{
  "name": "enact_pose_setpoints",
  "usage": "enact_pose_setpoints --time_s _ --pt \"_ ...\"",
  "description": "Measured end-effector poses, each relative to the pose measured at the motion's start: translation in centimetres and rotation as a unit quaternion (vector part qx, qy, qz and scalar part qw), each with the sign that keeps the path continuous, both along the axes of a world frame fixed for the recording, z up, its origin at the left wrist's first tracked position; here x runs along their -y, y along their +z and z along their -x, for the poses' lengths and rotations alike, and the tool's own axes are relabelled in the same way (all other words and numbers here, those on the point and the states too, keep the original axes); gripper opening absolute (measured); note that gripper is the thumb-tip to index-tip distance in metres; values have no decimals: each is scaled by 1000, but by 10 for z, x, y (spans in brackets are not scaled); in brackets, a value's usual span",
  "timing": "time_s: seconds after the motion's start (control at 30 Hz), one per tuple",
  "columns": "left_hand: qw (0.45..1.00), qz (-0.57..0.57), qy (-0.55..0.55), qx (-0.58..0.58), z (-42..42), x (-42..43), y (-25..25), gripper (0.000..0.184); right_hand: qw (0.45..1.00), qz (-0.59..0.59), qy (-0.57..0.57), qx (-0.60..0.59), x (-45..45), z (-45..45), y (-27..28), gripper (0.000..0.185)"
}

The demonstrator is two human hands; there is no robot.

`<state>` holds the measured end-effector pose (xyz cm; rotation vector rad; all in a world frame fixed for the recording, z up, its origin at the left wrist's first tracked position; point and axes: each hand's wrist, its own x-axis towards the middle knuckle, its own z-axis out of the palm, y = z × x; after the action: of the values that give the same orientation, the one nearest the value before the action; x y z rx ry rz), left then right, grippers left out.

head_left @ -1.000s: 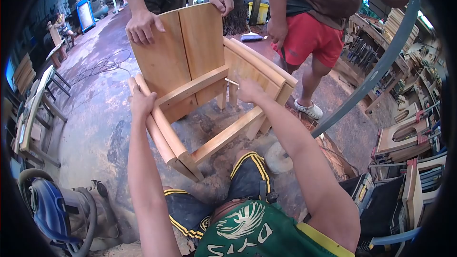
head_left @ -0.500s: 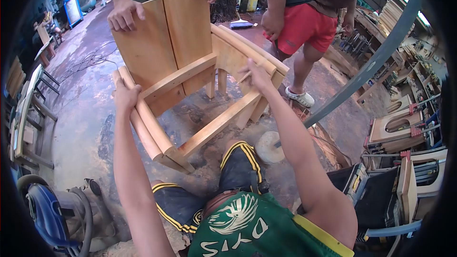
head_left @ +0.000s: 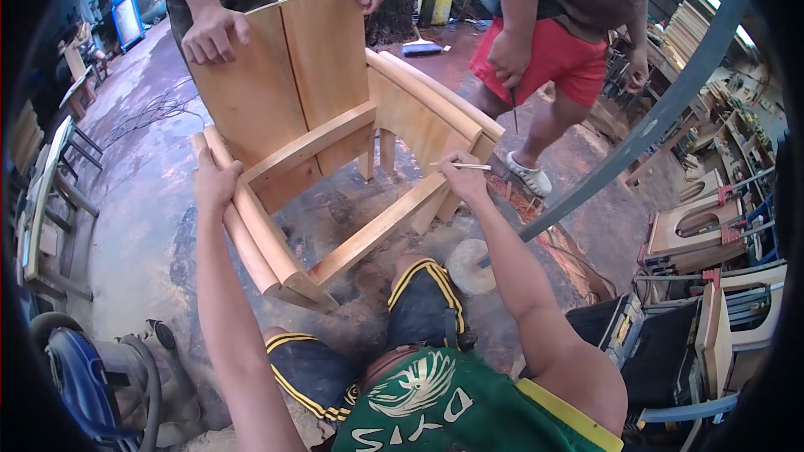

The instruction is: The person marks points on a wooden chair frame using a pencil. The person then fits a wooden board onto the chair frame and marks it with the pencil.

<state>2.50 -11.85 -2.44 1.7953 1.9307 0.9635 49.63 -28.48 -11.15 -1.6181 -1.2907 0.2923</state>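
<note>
A wooden chair frame (head_left: 335, 146) with a two-board back stands on the floor before me. My left hand (head_left: 215, 180) is wrapped over the rounded rail of its left arm. My right hand (head_left: 462, 176) is closed on a thin pencil-like stick (head_left: 471, 166), at the front corner of the right arm, where the front rail meets it. Opposite me, a person's two hands (head_left: 216, 33) rest on the top edge of the chair back.
Another person in red shorts (head_left: 548, 59) stands at the right, holding a thin dark tool. A grey curved bar (head_left: 645, 130) crosses the right side near a round pale base (head_left: 471, 268). A blue vacuum (head_left: 79, 372) is lower left; clamped wooden parts (head_left: 695, 226) lie right.
My right hand has moved from the inner side of the right arm to its front corner, turning the stick. The person in red shorts has shifted. The view has moved a little.
</note>
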Motion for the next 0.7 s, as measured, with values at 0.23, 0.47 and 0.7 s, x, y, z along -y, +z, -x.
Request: enact_pose_setpoints --time_s 0.23,0.47,0.7 --pt "999 -28 16 9 -3 5 6 91 1000 -1 -7 -5 -33 -5 -16 16" --pt "999 -12 35 -6 -3 5 2 99 995 -9 -53 -87 -35 12 -25 17" --pt "999 -30 43 -3 -5 9 6 102 990 -94 -64 -87 -48 15 -52 19"
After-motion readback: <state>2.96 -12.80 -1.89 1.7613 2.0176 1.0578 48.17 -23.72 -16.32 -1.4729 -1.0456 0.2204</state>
